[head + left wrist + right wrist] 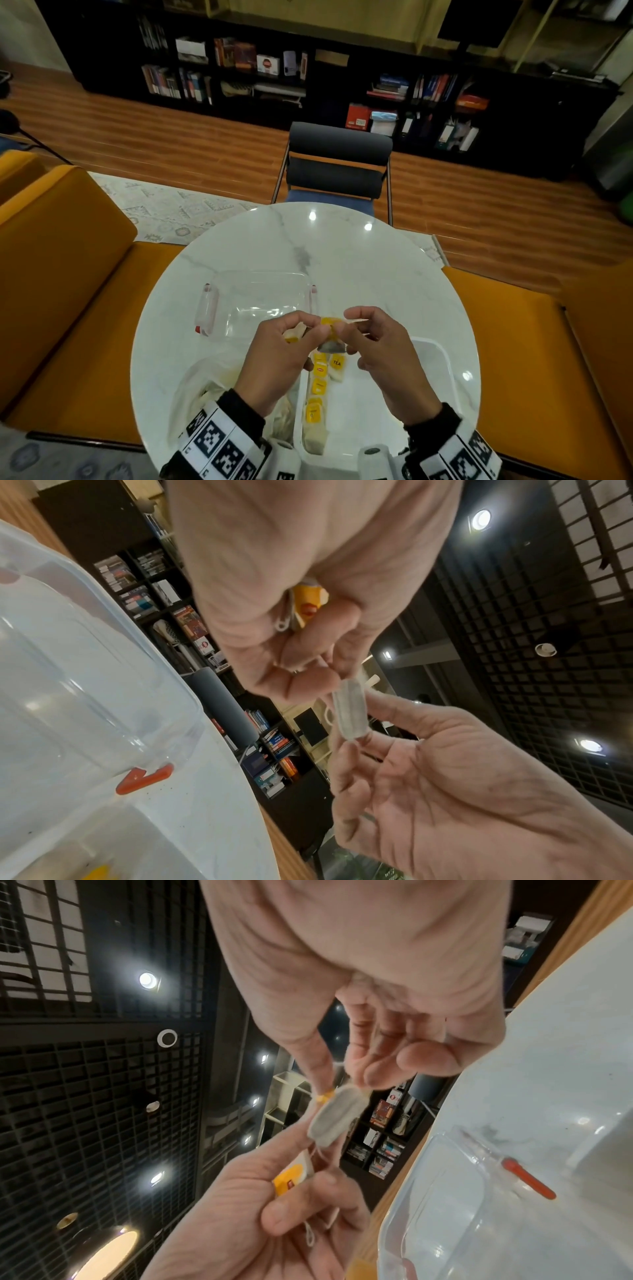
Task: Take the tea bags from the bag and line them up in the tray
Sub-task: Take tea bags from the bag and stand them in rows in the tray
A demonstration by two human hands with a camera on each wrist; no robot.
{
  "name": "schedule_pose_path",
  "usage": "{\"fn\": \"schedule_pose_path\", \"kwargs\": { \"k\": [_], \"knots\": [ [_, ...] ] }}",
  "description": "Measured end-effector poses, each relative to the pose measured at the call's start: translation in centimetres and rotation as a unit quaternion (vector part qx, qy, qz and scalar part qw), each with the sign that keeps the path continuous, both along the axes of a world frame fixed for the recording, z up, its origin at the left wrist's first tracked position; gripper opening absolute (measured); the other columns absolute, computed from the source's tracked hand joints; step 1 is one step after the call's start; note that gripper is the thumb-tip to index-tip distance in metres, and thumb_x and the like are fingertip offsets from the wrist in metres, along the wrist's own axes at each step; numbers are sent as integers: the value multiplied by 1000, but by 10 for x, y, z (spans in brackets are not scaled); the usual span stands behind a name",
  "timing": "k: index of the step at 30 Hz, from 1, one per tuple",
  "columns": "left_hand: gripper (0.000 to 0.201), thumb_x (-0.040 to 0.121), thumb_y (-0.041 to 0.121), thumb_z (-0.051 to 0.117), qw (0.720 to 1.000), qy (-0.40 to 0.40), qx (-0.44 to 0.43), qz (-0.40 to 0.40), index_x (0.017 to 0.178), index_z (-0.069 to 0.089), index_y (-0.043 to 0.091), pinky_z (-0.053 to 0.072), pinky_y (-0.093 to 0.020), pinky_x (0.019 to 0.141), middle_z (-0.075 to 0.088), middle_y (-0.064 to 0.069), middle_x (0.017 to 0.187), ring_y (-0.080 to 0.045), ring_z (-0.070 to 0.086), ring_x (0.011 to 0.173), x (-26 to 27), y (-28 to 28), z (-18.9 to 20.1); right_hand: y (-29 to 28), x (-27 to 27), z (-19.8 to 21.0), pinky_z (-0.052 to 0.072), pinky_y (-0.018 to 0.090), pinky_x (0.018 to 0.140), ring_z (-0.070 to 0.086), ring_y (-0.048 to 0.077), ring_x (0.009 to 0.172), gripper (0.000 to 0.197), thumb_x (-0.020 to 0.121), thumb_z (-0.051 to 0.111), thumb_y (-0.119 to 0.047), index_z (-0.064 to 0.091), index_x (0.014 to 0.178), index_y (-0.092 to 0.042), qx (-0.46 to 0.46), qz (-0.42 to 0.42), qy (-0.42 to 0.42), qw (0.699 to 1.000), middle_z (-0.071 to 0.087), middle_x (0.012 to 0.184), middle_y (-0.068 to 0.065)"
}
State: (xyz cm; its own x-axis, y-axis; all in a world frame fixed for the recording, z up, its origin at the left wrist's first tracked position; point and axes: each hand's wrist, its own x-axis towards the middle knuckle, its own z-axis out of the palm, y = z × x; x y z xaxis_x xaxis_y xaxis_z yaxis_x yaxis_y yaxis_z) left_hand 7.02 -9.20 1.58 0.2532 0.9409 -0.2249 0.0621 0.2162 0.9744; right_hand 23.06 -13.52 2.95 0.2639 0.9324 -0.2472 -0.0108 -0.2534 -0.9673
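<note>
Hands meet above the middle of the round white table point(359, 267), at about 6 o'clock from its centre. The left hand point(277, 356) has its fingers curled round one tea bag point(295, 334) with a yellow tag, tucked in the palm, and its thumb and forefinger also pinch a second tea bag point(330, 337) that hangs between the two hands. The right hand point(383, 346) pinches that same second bag from the 3 o'clock side with thumb and forefinger, its other fingers loosely curled and apart. In the right wrist view the grey pouch point(337, 1114) dangles below the right fingertips, with string trailing to the left hand.

The white tray point(442, 363) lies under the right hand at 5 o'clock on the table; a row of tea bags point(317, 394) with yellow tags lies along its left side. The crumpled plastic bag point(198, 387) sits at 7 o'clock, just beside the tray. A clear lid point(260, 301) with red clips rests at 10 o'clock from the hands.
</note>
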Motion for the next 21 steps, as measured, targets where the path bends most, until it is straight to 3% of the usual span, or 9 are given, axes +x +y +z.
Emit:
{"fn": "schedule_pose_path", "kwargs": {
  "k": [2,4,8,12,14,18,21],
  "knots": [
    [10,88,20,76,1000,0,10,5,78,76,24,54,-34,59,72,-3,80,-15,58,58,4,4,0,1,5,1,44,17,57,58,7,67,10,89,72,-27,70,96,-20,-26,38,-2,999,68,81,-1],
    [11,88,20,75,1000,5,22,-7,78,77,25,54,-30,58,74,1,82,-11,60,61,9,6,1,1,11,0,41,20,59,56,9,68,14,90,71,-26,69,79,-17,-28,74,-1,997,65,78,3],
    [10,93,26,70,996,81,39,-27,87,78,27,52,-24,57,76,5,83,-13,68,71,3,6,-16,10,32,-29,35,20,54,53,12,64,24,88,73,-23,65,71,-8,-69,55,-61,994,59,68,5],
    [11,93,34,69,956,226,46,-179,93,80,31,50,-12,77,76,19,90,9,67,85,-24,-12,-50,8,51,-88,31,12,42,47,14,55,39,86,73,-7,52,54,-14,-186,63,-117,974,53,61,7],
    [15,93,36,69,921,286,35,-261,98,80,28,45,-5,80,75,19,96,11,65,89,-32,-25,-67,7,52,-115,28,13,38,47,14,52,30,83,75,-5,56,61,-8,-246,73,-125,958,53,63,8],
    [23,84,53,64,877,349,-8,-330,92,77,36,52,-28,92,74,15,101,-6,66,99,-36,-42,-91,16,46,-148,26,16,41,51,13,47,25,80,78,-8,55,70,-9,-301,96,-129,940,52,55,3],
    [31,81,59,60,862,380,-6,-334,100,74,38,48,-27,90,71,10,107,-13,63,105,-34,-49,-97,25,43,-162,32,18,40,52,15,45,34,78,80,-5,51,62,-11,-310,97,-152,933,51,51,4]
  ]
}}
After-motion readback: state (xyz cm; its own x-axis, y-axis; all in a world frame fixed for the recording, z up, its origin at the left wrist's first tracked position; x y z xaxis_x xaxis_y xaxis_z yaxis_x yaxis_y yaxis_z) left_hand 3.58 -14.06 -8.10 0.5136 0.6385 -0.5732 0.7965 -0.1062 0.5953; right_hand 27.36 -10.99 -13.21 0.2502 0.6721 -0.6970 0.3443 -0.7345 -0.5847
